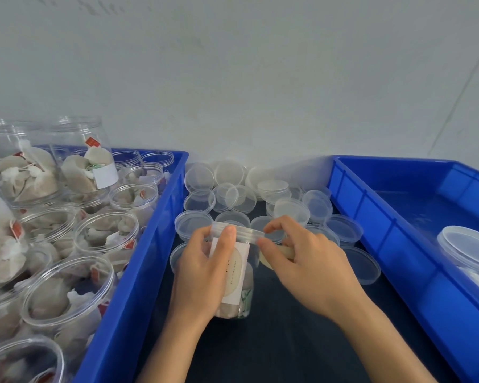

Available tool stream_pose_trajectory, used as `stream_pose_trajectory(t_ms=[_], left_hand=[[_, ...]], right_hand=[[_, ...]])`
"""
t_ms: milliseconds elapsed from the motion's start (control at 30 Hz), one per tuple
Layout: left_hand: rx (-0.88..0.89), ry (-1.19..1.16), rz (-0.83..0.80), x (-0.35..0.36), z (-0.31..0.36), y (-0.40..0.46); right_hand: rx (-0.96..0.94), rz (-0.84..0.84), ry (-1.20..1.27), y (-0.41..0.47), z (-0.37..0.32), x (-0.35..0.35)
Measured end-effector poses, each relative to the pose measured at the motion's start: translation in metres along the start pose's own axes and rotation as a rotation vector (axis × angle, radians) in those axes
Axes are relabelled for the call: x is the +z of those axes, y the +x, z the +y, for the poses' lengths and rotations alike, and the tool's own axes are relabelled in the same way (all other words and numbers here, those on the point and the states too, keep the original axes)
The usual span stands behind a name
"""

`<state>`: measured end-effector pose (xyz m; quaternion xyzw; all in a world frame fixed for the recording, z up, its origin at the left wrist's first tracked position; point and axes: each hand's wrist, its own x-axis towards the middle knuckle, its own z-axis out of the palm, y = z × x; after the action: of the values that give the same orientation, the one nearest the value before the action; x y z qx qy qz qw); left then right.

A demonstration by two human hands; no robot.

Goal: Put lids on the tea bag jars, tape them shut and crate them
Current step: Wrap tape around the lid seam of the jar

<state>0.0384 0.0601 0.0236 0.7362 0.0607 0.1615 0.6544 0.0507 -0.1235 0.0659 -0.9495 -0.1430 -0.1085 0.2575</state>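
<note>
A pale wall (260, 64) fills the upper half of the frame. Below it, a blue crate (138, 272) at lower left holds many open clear jars of tea bags (94, 239), some stacked. A second blue crate (398, 244) runs down the right side, with one lidded jar (470, 252) lying in it at the right edge. Between the crates, a dark table surface (274, 341) carries a heap of clear lids (233, 189) in the centre of the frame.

At lower centre, in front of the heap, stands the labelled jar (235, 275) with a lid (238, 232) on top. The left hand (202, 269) wraps around the jar's side, thumb up against the lid rim. The right hand (307, 258) pinches at the lid's right edge with thumb and forefinger, while its curled fingers hold a roll of tape (280, 254), mostly hidden.
</note>
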Motion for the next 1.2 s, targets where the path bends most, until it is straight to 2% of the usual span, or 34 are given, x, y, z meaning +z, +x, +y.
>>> stream_pose_trajectory(t_ms=[300, 467, 633, 867, 967, 1100, 1200], left_hand=[[-0.052, -0.140, -0.174, -0.003, -0.003, 0.004], [-0.100, -0.199, -0.303, 0.002, -0.006, 0.000], [0.056, 0.069, -0.208, 0.004, -0.003, 0.001], [0.095, 0.196, -0.087, 0.013, 0.004, -0.008], [0.120, 0.205, -0.072, 0.014, 0.005, -0.007], [0.148, 0.178, -0.028, 0.011, 0.003, -0.005], [0.118, 0.149, -0.025, 0.009, 0.001, -0.003]], right_hand=[[0.014, -0.103, -0.008, -0.001, -0.004, -0.012], [-0.019, -0.101, -0.132, -0.007, -0.010, -0.020], [-0.037, 0.029, -0.229, -0.014, -0.010, -0.018], [-0.080, 0.142, -0.378, -0.013, -0.022, -0.009], [-0.055, 0.130, -0.356, -0.016, -0.027, -0.006], [0.070, -0.006, -0.173, -0.016, -0.024, -0.009], [0.076, -0.002, -0.157, -0.016, -0.023, -0.012]])
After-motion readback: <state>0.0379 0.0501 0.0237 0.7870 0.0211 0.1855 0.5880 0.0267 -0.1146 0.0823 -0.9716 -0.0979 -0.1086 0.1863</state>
